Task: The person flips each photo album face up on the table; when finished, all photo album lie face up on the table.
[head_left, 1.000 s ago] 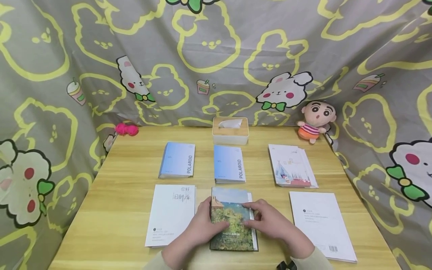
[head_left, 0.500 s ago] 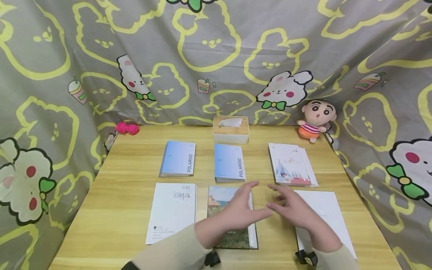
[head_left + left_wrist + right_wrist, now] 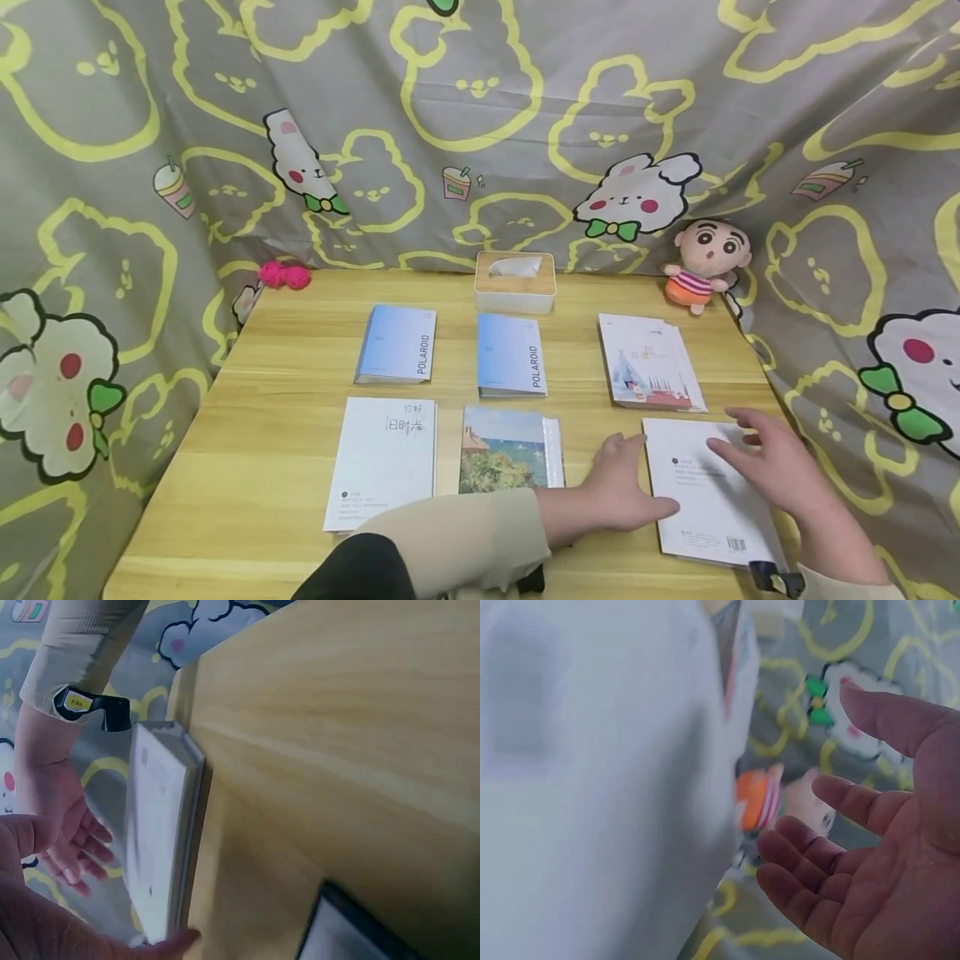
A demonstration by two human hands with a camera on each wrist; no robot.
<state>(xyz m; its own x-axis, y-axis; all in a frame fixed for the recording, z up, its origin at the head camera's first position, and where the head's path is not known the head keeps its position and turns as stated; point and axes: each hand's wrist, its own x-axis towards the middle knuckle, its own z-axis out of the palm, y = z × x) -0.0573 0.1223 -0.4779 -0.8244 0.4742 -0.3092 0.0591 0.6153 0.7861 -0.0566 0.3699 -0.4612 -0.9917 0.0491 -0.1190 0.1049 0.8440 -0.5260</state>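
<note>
A thick white book (image 3: 712,500) with a barcode lies at the right front of the table in the head view. My left hand (image 3: 618,492) is at its left edge, fingers spread and thumb over the cover. Above the book's right side hovers my right hand (image 3: 772,462), its fingers loosely bent and apart from the cover. The left wrist view shows the same white book (image 3: 161,832) between both hands. In the right wrist view the palm of my right hand (image 3: 877,855) faces the book, holding nothing. A photo album (image 3: 502,450) with a painted landscape is partly hidden behind my left arm.
Another white book (image 3: 382,467) lies at left front. Behind are two blue POLAROID albums (image 3: 396,343) and a tent-illustrated book (image 3: 648,362). A tissue box (image 3: 515,283), a pink object (image 3: 283,275) and a plush doll (image 3: 703,262) line the back, before a patterned curtain (image 3: 337,75).
Both hands have left the landscape photo album and moved right to the white book. The photo album shifted slightly left before the hands left it.
</note>
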